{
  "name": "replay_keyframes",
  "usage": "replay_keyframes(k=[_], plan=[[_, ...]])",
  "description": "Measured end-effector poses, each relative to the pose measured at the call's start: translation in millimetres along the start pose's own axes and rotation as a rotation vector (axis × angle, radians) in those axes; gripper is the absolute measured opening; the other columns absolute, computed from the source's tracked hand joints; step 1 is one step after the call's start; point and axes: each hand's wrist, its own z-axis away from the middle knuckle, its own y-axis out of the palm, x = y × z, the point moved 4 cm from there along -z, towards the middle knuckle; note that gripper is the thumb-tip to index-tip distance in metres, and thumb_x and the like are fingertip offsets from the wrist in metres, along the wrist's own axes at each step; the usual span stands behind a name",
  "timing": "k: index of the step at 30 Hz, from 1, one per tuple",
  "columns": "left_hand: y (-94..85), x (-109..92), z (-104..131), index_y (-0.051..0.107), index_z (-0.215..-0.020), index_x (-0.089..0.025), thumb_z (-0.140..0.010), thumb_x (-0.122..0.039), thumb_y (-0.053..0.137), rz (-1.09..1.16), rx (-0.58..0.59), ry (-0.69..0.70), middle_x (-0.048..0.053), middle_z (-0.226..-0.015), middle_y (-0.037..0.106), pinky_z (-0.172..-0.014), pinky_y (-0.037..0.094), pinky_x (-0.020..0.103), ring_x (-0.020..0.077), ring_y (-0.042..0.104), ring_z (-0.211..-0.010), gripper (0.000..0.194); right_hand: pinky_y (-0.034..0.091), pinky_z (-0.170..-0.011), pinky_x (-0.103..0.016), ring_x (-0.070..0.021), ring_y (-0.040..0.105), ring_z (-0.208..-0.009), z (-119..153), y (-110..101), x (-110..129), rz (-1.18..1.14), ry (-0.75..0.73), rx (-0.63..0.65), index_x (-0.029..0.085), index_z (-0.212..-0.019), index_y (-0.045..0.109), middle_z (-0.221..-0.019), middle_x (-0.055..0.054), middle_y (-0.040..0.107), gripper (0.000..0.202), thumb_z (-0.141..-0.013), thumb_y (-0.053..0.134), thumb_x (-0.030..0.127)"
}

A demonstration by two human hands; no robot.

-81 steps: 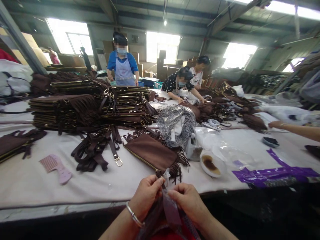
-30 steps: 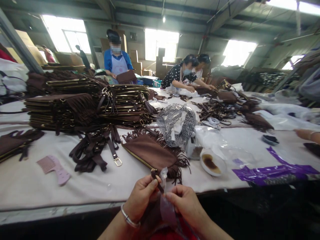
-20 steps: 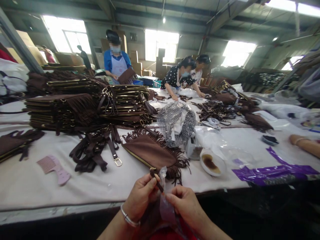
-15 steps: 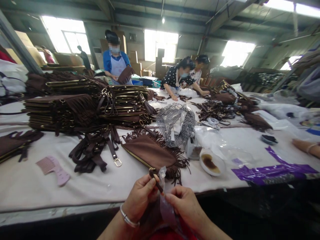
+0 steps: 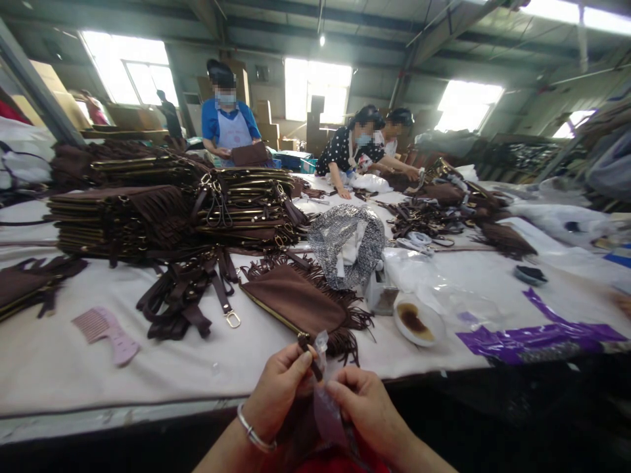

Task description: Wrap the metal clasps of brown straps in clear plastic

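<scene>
1. The left hand sits low at the near edge of the table, its forearm rising from the bottom of the view with a silver bangle at the wrist. Its thumb and forefinger are pinched shut on a small dark brown strap end that points up and away.
2. The right hand lies just beside the left, its knuckles up and its fingers curled inward. It grips a thin clear plastic sleeve, whose crumpled top edge stands beside the strap end.
3. The two hands nearly touch, with the sleeve and the brown piece between them, just in front of the table edge and above the person's lap.
4. On the table just beyond the hands lies a brown fringed bag, flat, with its fringe trailing toward the right.
5. To its left lie a bundle of brown straps and a pink comb.
6. To its right stand a small white dish with brown residue and a strip of purple film.
7. Tall stacks of brown bags fill the table farther back, where other people are at work.
</scene>
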Motion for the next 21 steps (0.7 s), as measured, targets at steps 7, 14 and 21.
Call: replay_keyframes(k=[7,14,21], plan=[[-1.5,1,4,0.067,-0.086,-0.014,-0.074,-0.041,0.076,0.027,0.0,-0.018,0.0,-0.068,0.062,-0.057,0.04,0.02,0.0097,0.051,-0.059,0.031,0.026,-0.046,-0.021,-0.0073,0.037,-0.043,-3,3,0,-0.032,0.027,0.002,0.01,-0.071,0.068,-0.045,0.005,0.047,0.03,-0.074,0.064,0.04],[-3.0,-1,7,0.066,-0.084,-0.013,-0.072,-0.047,0.076,-0.037,-0.014,-0.081,0.004,-0.074,0.067,-0.064,0.049,0.028,0.016,0.061,-0.065,0.037,0.033,-0.048,-0.022,-0.0102,0.046,-0.047,-16,12,4,0.03,0.0,-0.03,0.012,-0.068,0.066,-0.053,0.001,0.058,0.027,-0.076,0.063,0.038],[-17.4,11,36,0.06,-0.087,-0.015,-0.074,-0.05,0.073,-0.04,-0.101,-0.313,0.003,-0.071,0.064,-0.048,0.039,0.017,0.0094,0.057,-0.056,0.039,0.038,-0.051,-0.022,-0.0122,0.053,-0.054,-25,30,11,0.317,-0.157,-0.066,0.018,-0.101,0.066,-0.059,0.005,0.057,0.024,-0.079,0.059,0.026]])
